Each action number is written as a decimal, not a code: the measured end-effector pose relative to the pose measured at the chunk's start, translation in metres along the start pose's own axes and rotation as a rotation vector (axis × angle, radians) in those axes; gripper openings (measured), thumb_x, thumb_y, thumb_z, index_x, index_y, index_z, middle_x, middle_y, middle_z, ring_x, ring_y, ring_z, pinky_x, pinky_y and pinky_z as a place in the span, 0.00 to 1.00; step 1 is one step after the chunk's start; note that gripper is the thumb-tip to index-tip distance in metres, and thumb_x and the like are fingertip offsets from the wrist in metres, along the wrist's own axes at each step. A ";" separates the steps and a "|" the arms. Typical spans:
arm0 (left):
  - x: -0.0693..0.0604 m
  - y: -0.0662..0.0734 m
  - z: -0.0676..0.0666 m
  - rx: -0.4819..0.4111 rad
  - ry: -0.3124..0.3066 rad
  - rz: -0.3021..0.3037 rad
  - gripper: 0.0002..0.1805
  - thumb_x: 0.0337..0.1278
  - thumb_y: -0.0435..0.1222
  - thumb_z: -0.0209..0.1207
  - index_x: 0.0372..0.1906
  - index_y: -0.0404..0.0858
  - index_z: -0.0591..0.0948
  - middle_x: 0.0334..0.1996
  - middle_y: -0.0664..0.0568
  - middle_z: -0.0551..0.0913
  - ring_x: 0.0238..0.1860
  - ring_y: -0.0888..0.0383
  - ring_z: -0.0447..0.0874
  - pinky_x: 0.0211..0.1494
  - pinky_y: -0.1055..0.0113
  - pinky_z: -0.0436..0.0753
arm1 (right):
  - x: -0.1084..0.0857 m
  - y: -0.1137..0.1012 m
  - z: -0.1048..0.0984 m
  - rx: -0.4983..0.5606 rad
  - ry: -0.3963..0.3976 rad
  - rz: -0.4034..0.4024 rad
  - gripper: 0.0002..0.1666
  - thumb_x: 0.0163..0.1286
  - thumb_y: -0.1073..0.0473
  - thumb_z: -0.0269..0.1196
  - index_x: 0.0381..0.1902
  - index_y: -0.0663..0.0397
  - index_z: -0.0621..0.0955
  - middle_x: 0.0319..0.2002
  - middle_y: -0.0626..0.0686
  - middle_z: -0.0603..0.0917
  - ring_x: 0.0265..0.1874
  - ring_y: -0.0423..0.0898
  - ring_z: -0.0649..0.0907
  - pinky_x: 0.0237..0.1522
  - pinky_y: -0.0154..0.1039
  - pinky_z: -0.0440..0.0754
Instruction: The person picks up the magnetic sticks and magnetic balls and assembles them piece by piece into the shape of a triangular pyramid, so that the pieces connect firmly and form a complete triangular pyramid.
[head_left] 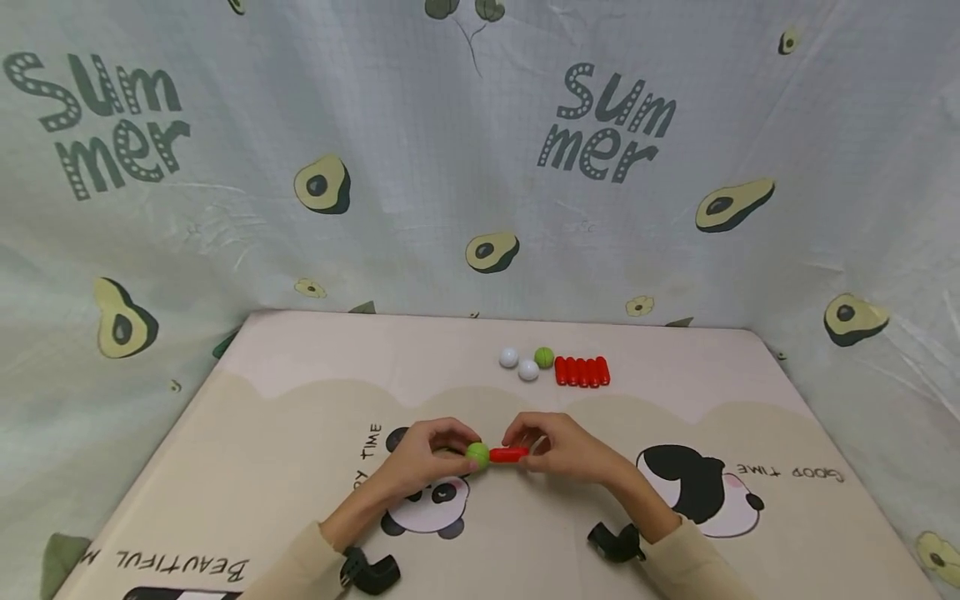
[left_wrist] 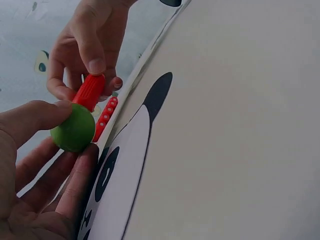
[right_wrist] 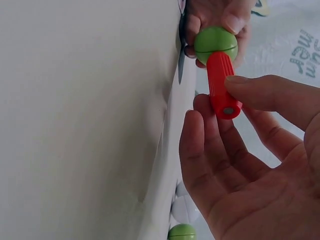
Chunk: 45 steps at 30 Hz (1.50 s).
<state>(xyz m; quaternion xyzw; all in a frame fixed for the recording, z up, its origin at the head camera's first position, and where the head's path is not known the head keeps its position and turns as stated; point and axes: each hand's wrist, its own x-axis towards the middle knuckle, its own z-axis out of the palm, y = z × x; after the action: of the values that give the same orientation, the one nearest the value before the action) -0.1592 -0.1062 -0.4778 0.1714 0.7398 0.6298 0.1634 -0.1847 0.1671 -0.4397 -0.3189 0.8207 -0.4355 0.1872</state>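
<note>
Far left, near edge of table: dark lettering, BEAUTIFUL [head_left: 182,565], upside down on the patterned cover [head_left: 525,542]. Next, a pale left sleeve [head_left: 296,567] with a black wrist mount [head_left: 371,575] beside it. Forearm angles up past a panda print [head_left: 442,510].

Left hand [head_left: 427,454]: grasping a green ball [head_left: 477,455], thumb on one side, fingers on the other. Ball sits between the two hands, a seam round it visible in the right wrist view.

Directly right of it, a red rod [head_left: 507,455], ribbed lengthwise, one end against the ball, roughly level in the head view. Grey disc in its other end, seen from the right wrist.

Behind, farther up the table: two white balls [head_left: 528,370], then a second green ball [head_left: 543,357], set near one another.

Right hand [head_left: 566,446]: pinching the red rod between thumb and fingers, toward the end away from the ball. Beyond it, a row of five red rods [head_left: 582,372], side by side, just right of the loose green one.

Farther right, another black mount [head_left: 617,542] at the right wrist, then a black-and-white dog print [head_left: 697,492].
</note>
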 end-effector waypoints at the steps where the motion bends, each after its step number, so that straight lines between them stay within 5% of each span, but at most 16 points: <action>1: 0.000 0.000 0.000 0.006 -0.003 0.007 0.20 0.59 0.35 0.71 0.56 0.35 0.84 0.45 0.43 0.89 0.45 0.58 0.87 0.49 0.72 0.85 | 0.000 0.001 0.000 0.001 -0.003 -0.001 0.14 0.66 0.67 0.66 0.49 0.51 0.84 0.43 0.50 0.87 0.43 0.42 0.83 0.50 0.34 0.86; 13: -0.001 -0.005 -0.002 0.036 -0.003 0.075 0.24 0.56 0.35 0.75 0.57 0.32 0.85 0.51 0.42 0.87 0.49 0.61 0.88 0.51 0.72 0.88 | 0.000 0.004 0.000 -0.015 0.002 0.004 0.12 0.67 0.63 0.69 0.48 0.50 0.84 0.40 0.49 0.86 0.39 0.39 0.81 0.47 0.32 0.84; 25: -0.001 -0.005 -0.003 0.112 0.019 0.065 0.20 0.54 0.36 0.76 0.53 0.36 0.88 0.47 0.42 0.88 0.41 0.61 0.88 0.43 0.72 0.89 | 0.000 0.008 0.000 -0.005 -0.003 -0.009 0.12 0.67 0.62 0.71 0.48 0.51 0.84 0.41 0.50 0.87 0.39 0.38 0.82 0.47 0.32 0.85; 45: -0.002 -0.012 -0.004 0.105 0.016 0.071 0.20 0.54 0.35 0.75 0.52 0.37 0.88 0.46 0.41 0.88 0.37 0.61 0.90 0.38 0.67 0.90 | -0.003 0.011 -0.009 -0.038 0.025 0.015 0.13 0.68 0.61 0.69 0.50 0.54 0.83 0.42 0.49 0.87 0.41 0.39 0.83 0.47 0.32 0.85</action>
<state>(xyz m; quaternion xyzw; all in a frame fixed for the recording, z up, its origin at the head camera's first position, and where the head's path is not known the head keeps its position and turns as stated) -0.1596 -0.1120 -0.4888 0.2009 0.7666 0.5967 0.1260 -0.1915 0.1788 -0.4437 -0.3109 0.8336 -0.4222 0.1738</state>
